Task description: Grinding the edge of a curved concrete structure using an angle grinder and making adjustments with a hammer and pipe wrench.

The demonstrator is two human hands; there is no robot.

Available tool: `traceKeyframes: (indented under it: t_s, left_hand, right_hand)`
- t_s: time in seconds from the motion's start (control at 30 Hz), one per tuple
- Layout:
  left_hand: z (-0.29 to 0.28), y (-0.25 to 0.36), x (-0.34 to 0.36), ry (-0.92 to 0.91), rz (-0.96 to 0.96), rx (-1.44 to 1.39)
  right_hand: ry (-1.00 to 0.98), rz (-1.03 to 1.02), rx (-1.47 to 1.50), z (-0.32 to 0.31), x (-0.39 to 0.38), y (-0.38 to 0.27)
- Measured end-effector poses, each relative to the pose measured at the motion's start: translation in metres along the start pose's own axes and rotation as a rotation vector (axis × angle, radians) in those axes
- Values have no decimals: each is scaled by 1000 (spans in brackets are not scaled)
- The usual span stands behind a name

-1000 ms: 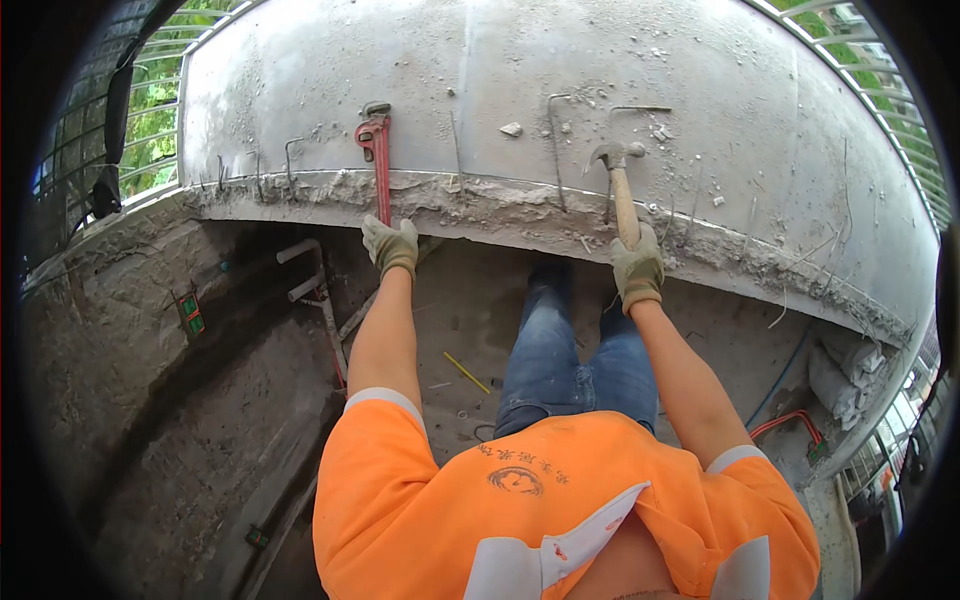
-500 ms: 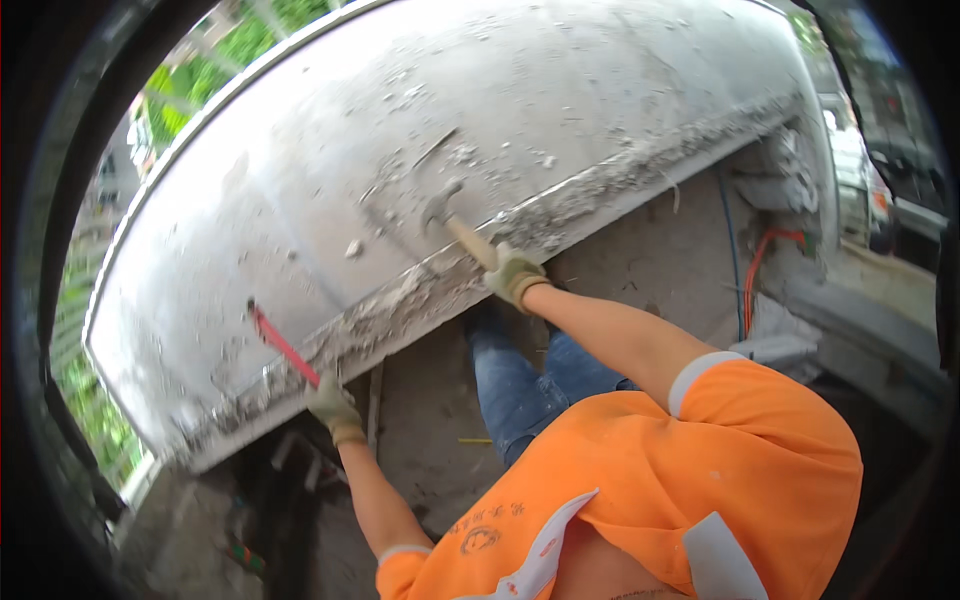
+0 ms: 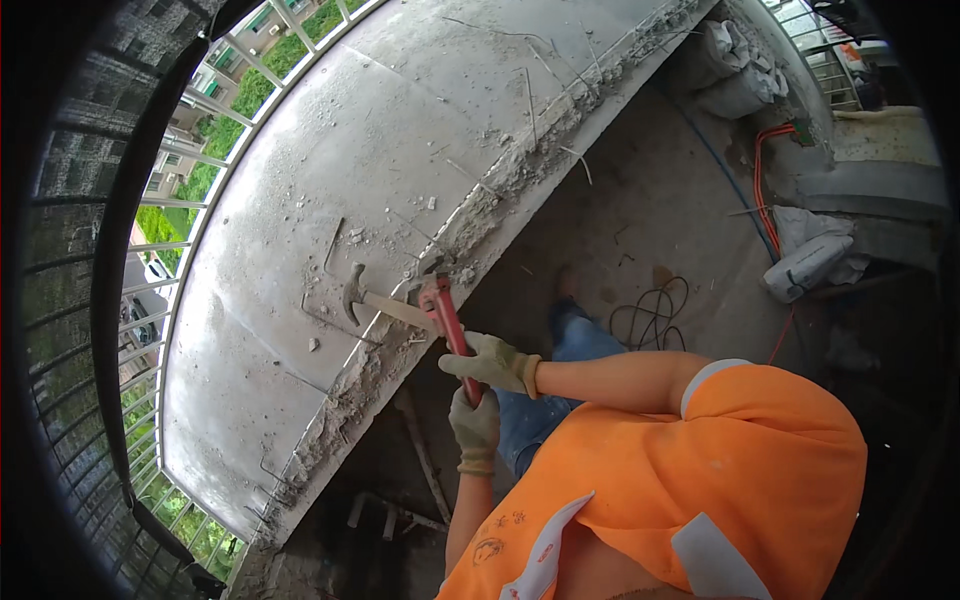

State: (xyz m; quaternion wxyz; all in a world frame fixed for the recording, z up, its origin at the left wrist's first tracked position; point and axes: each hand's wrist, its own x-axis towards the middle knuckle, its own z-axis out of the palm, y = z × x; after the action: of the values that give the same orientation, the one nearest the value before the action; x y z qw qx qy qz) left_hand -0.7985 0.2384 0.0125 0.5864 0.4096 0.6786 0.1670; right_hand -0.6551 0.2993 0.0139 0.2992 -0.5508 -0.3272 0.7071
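My left hand (image 3: 474, 432), gloved, is closed round the lower handle of a red tool that looks like a pipe wrench (image 3: 455, 335). The wrench's head is at the broken concrete edge (image 3: 480, 222), beside thin steel bars (image 3: 532, 108). My right hand (image 3: 495, 364), also gloved, grips a claw hammer (image 3: 395, 308) by its wooden handle. This hand lies against the wrench, just above my left hand; whether its fingers also wrap the wrench is hidden. The hammer's handle passes behind the wrench, and its steel head hangs over the grey slab (image 3: 260, 270).
A white railing (image 3: 190, 204) borders the slab on the far left. Concrete crumbs lie about it. On the floor are a coiled black cable (image 3: 650, 312) and a white sack (image 3: 808, 255). Orange hoses (image 3: 762, 185) and more sacks (image 3: 740, 75) stand at the right.
My view has turned. The wrench has come from the left to the broken edge, and my hands, apart before, are now together. The hammer has moved beside the wrench.
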Motion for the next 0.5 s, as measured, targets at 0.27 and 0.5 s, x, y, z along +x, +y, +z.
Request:
traceKeyframes:
  t_s: [0.27, 0.5]
  left_hand:
    - [190, 76, -36, -177, 22, 287]
    - [268, 110, -24, -168, 157, 557]
  right_hand:
    - [240, 194, 452, -183, -96, 12]
    - [530, 218, 615, -263, -94, 6]
